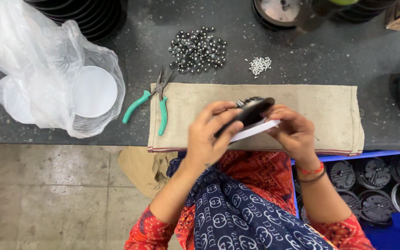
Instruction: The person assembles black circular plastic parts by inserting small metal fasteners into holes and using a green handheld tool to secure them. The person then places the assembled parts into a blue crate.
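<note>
Both hands hold one round black housing with a white disc under it (252, 121), tilted on edge above a folded beige cloth (329, 109). My left hand (208, 134) grips its near left side with the thumb over the black top. My right hand (291, 131) pinches its right edge. Small metal clips stick up at the part's top rim.
Green-handled pliers (151, 101) lie at the cloth's left edge. A heap of dark metal balls (197, 50) and a small pile of silver screws (259, 65) sit beyond. A clear plastic bag with white discs (56, 78) stands left. A blue crate of black round housings (378, 183) is at lower right.
</note>
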